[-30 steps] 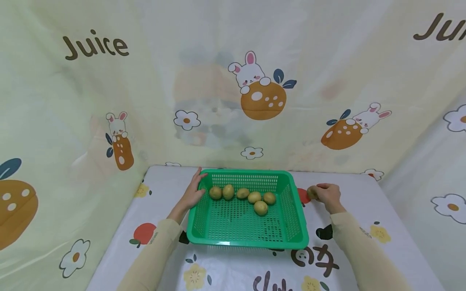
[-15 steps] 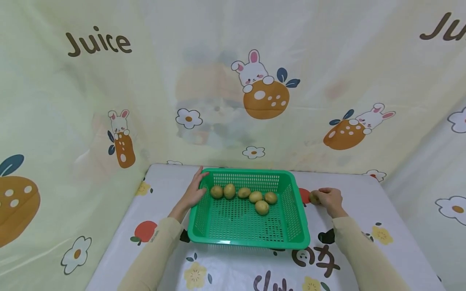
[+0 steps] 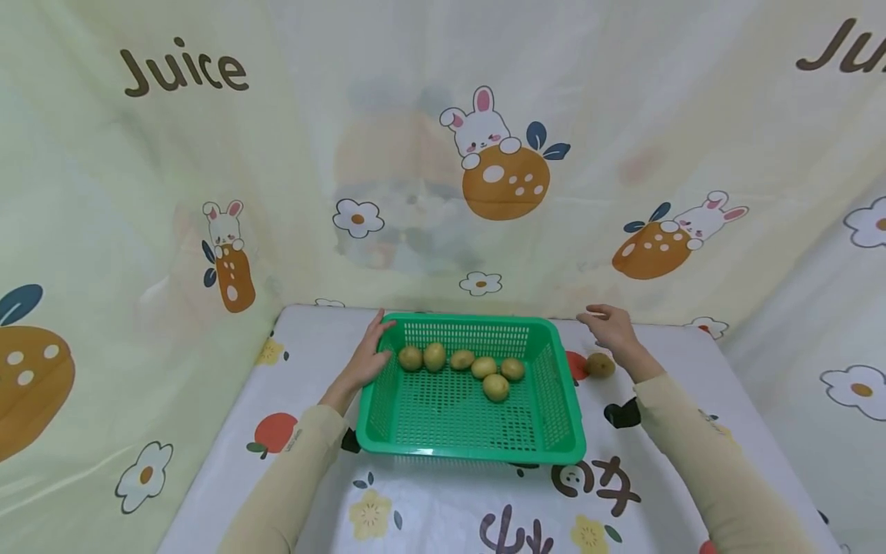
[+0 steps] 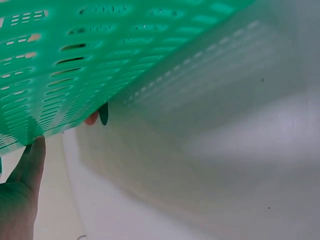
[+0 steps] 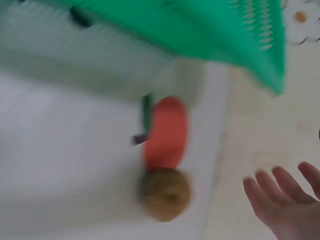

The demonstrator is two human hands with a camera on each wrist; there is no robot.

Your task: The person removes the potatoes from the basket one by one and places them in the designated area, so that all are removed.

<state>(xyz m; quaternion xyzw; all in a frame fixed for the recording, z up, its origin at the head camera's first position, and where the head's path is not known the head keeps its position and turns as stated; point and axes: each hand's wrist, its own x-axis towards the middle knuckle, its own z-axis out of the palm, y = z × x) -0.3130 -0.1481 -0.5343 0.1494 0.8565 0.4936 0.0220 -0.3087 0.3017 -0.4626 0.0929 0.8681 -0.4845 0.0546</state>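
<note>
My left hand [image 3: 364, 362] rests against the left rim of a green plastic basket [image 3: 471, 455], its fingers fairly straight. The left wrist view shows its fingers [image 4: 35, 162] at the basket's perforated wall [image 4: 85, 60]. Inside the basket several potatoes [image 3: 495, 387] lie mostly toward the back. To the right of the basket a single potato [image 3: 600, 365] sits on the tablecloth beside a printed red fruit. Above and behind it, my right hand [image 3: 612, 329] is in the air with fingers loosely extended, holding nothing; the right wrist view shows this hand [image 5: 287, 200] apart from the potato [image 5: 166, 194].
A white printed tablecloth [image 3: 429, 508] covers the table under the basket. Close behind the table's back edge hangs a pale curtain [image 3: 408, 261] with rabbit and fruit prints, and more of it closes in the left and right sides.
My right hand has let go of the potato beside the basket and risen away toward the back. That potato stays on the tablecloth. My left hand keeps its place at the basket.
</note>
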